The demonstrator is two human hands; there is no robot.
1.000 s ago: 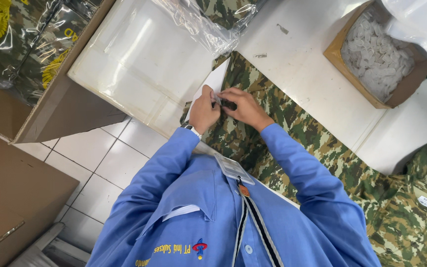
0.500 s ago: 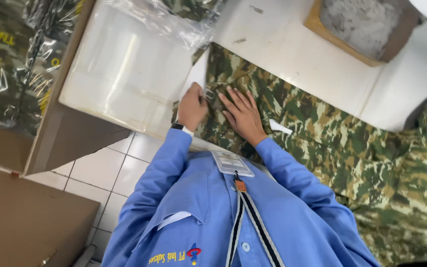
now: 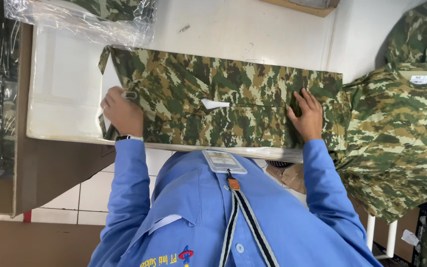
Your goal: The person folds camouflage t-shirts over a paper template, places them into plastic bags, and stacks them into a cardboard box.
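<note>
A folded camouflage garment (image 3: 223, 99) lies flat across the white table (image 3: 253, 29). My left hand (image 3: 122, 111) pinches its left end, near a white board edge that shows under the cloth. My right hand (image 3: 306, 114) rests flat with fingers spread on the garment's right end. A small white tag (image 3: 214, 104) sits on the cloth between my hands. Both arms are in blue sleeves, and a badge on a striped lanyard (image 3: 225, 162) hangs at my chest.
A pile of camouflage shirts (image 3: 396, 128) lies at the right, hanging over the table edge. Clear plastic bags (image 3: 75, 20) with packed garments lie at the top left. A stack of white sheets (image 3: 60, 84) lies on the left; brown cartons (image 3: 40, 168) stand beside the tiled floor.
My hands have moved apart: the right hand slid to the garment's right end while the left stayed at the left end. The camera view has shifted, and the garment now lies spread out.
</note>
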